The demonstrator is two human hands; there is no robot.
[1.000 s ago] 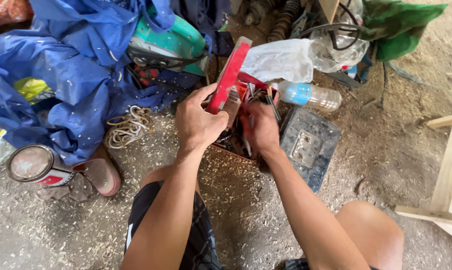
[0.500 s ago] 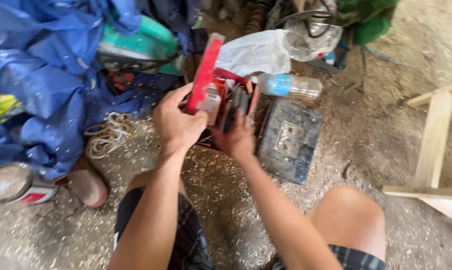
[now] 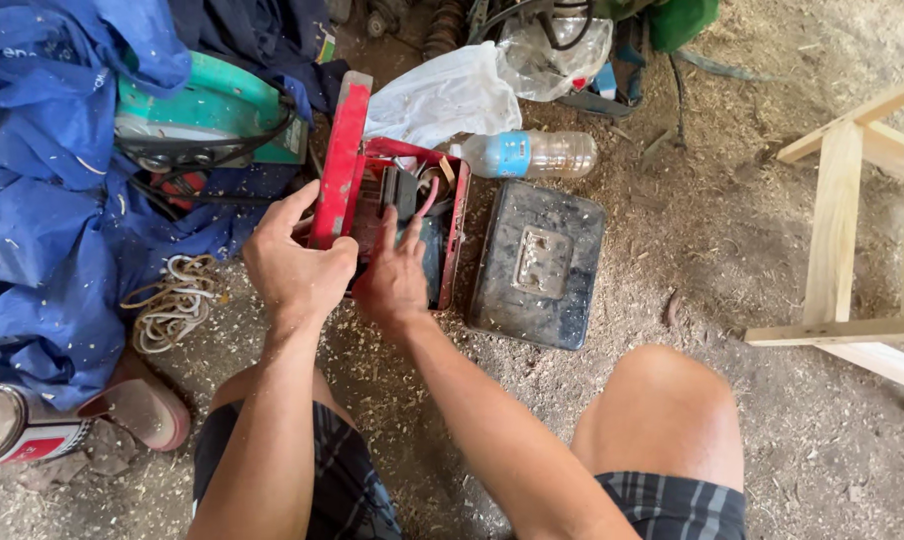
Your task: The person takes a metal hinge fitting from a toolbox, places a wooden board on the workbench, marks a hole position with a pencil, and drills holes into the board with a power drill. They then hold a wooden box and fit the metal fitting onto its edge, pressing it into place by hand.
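A red metal toolbox (image 3: 450, 222) lies open on the sawdust-covered ground, its red lid (image 3: 340, 160) standing up on the left. My left hand (image 3: 294, 262) rests against the lid's lower edge, fingers curled on it. My right hand (image 3: 394, 272) reaches into the box, fingers spread over the dark tools and a pink cable inside. What the fingertips touch is hidden among the tools.
A black metal case (image 3: 539, 264) lies right of the toolbox, a plastic bottle (image 3: 528, 153) and white plastic bag (image 3: 442, 95) behind it. A blue tarp (image 3: 47, 190), green power tool (image 3: 212, 115), coiled rope (image 3: 172, 300) and tin can (image 3: 7, 425) lie left. Wooden frame (image 3: 852, 230) stands right.
The view has shifted so the toolbox sits more central. My right hand has moved deeper into the box; my left hand stays at the lid.
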